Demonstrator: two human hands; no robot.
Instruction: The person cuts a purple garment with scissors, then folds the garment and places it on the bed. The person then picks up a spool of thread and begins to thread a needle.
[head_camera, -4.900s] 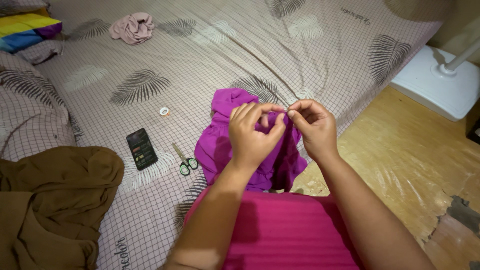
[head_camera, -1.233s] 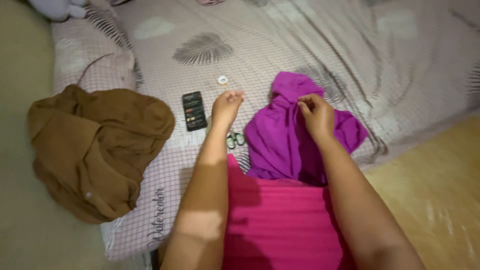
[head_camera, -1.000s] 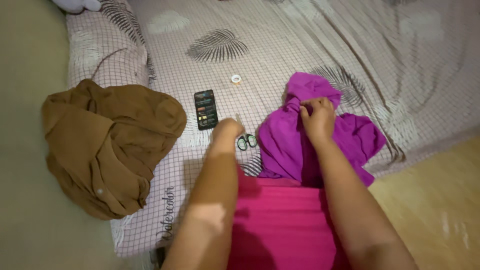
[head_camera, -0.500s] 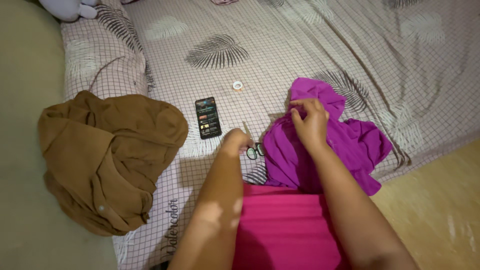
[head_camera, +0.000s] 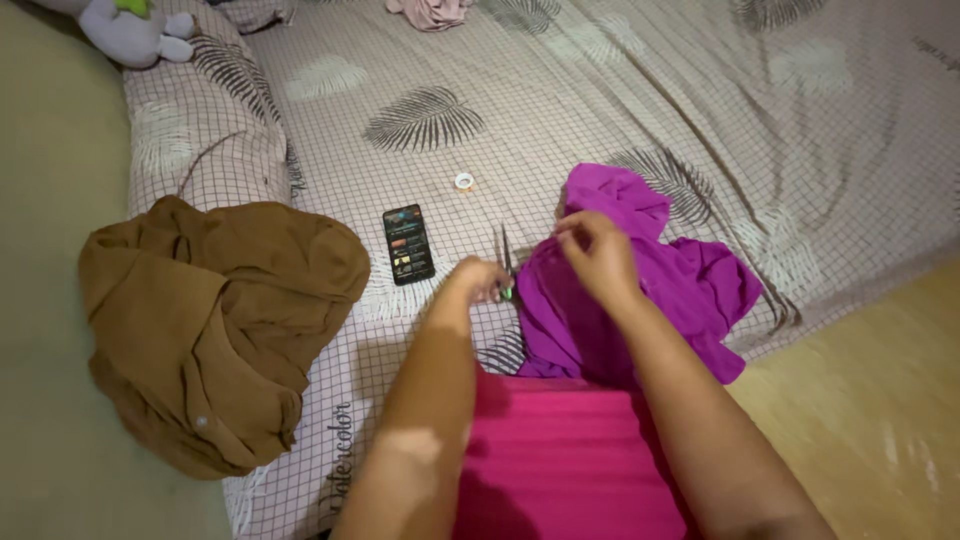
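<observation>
I am looking down on a bed (head_camera: 620, 90) covered in a pale checked sheet printed with dark leaf shapes, with a strip of yellowish wooden floor (head_camera: 880, 400) along the 4 o'clock edge. My left hand (head_camera: 480, 281) is curled around the handles of a pair of scissors (head_camera: 506, 268), whose blades stick out toward 12 o'clock, so the long axis runs straight away from me; the fingers are closed on the loops, though the blur keeps me from telling exactly how they sit. Just beside it at 3 o'clock, my right hand (head_camera: 595, 255) has its fingertips pressed together, pinching a fold of the purple garment (head_camera: 680, 285) at its upper left edge. That garment lies crumpled on the sheet in front of my bright pink lap (head_camera: 570, 450), spreading from the pinch toward 3 and 4 o'clock. The scissor tips sit to the left of the pinched fold and close to it, so the left hand is the nearer one to the cutting tool and the right the nearer one to the cloth. A dark phone (head_camera: 408, 243) lies flat at 10 o'clock from the left hand, a small white ring-shaped spool (head_camera: 464, 181) beyond it, and a heaped brown garment (head_camera: 215, 320) sits well apart at 9 o'clock.
</observation>
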